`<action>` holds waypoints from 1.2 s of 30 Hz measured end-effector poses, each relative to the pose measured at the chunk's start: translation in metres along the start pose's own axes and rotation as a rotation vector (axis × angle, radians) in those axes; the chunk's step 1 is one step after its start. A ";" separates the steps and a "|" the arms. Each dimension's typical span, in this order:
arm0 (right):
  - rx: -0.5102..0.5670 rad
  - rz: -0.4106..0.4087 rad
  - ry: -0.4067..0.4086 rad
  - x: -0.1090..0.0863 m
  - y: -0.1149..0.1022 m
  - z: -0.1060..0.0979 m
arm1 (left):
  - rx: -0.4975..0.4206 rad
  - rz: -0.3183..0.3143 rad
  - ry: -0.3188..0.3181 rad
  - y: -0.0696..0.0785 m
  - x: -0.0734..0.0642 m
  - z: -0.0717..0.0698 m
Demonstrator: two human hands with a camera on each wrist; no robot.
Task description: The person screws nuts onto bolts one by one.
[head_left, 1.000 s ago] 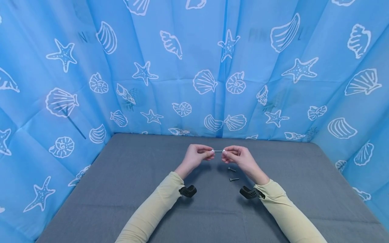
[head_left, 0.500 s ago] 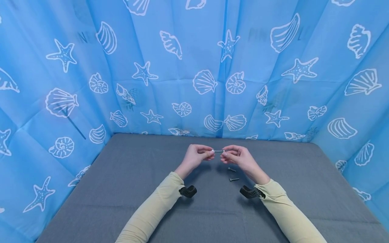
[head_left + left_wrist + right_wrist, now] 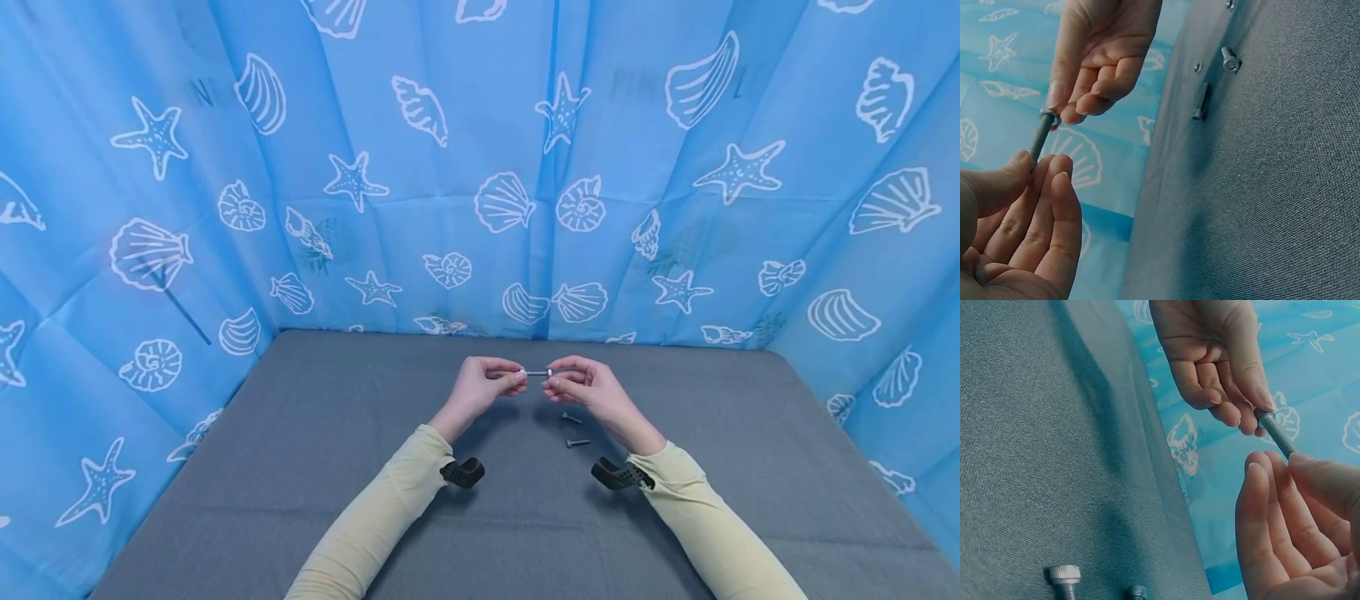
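A metal bolt [image 3: 537,373] is held level above the table between both hands. My left hand [image 3: 484,388] pinches its head end between thumb and fingertips; in the right wrist view the dark round head [image 3: 1264,417] shows at those fingertips. My right hand [image 3: 588,393] pinches the threaded end. At its fingertips in the left wrist view sits a small nut [image 3: 1051,115] around the bolt's shank. The remaining fingers of both hands are bent loosely below the bolt.
Two more bolts lie on the grey table [image 3: 375,500], one farther back [image 3: 572,417] and one nearer [image 3: 577,443], left of the right forearm. A small nut [image 3: 1198,67] lies by them. A blue shell-print curtain [image 3: 450,208] encloses the table.
The fingertips of my right hand shift slightly at the nut. My left hand keeps its pinch on the bolt, and the loose bolts stay where they were.
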State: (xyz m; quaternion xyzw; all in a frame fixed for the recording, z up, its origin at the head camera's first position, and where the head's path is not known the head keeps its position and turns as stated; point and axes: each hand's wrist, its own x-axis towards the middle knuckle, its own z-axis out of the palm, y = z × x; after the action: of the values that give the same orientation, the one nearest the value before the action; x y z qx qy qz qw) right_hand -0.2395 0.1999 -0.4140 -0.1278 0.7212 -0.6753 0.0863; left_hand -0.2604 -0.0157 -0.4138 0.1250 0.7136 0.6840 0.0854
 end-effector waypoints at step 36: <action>-0.024 0.014 0.006 0.001 0.000 0.002 | 0.002 0.012 0.015 -0.002 0.003 0.001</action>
State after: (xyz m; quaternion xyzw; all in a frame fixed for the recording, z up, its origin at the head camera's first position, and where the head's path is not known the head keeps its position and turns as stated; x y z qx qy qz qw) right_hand -0.2399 0.1975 -0.4139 -0.1217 0.7304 -0.6663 0.0873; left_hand -0.2626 -0.0139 -0.4156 0.1241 0.7142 0.6847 0.0758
